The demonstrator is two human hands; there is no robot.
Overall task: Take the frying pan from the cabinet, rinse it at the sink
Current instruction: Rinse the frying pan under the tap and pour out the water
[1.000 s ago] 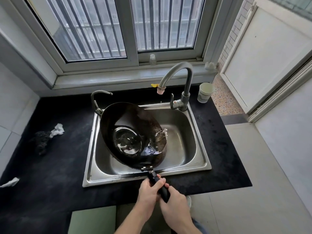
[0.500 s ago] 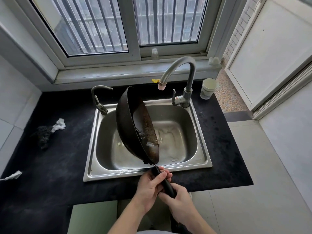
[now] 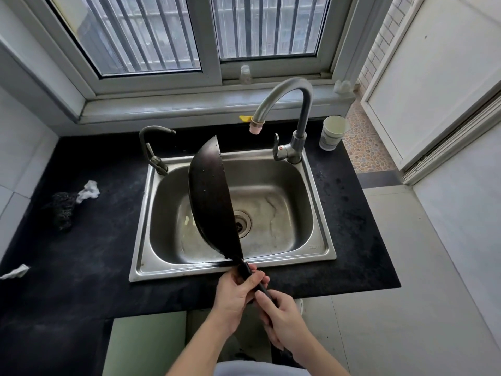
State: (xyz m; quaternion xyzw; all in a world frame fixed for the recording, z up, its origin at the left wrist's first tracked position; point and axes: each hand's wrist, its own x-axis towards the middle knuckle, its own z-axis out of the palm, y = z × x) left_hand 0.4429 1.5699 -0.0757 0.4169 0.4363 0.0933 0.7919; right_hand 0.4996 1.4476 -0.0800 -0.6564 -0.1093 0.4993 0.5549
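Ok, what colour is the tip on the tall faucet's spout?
Pale pink tip, on the grey faucet; head view.

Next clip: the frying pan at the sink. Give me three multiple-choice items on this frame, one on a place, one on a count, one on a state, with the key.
1. Where does the paper cup stand?
A. on the counter right of the tall tap
B. inside the sink
C. on the window sill

2. How many hands grip the pan handle?
A. none
B. one
C. two

3. How is the frying pan held?
A. flat, full of water
B. tipped on edge over the sink
C. upside down on the counter

Key:
1 A: the paper cup sits on the black counter beside the tall tap.
2 C: left hand and right hand both wrap the handle.
3 B: the frying pan stands nearly vertical above the sink.
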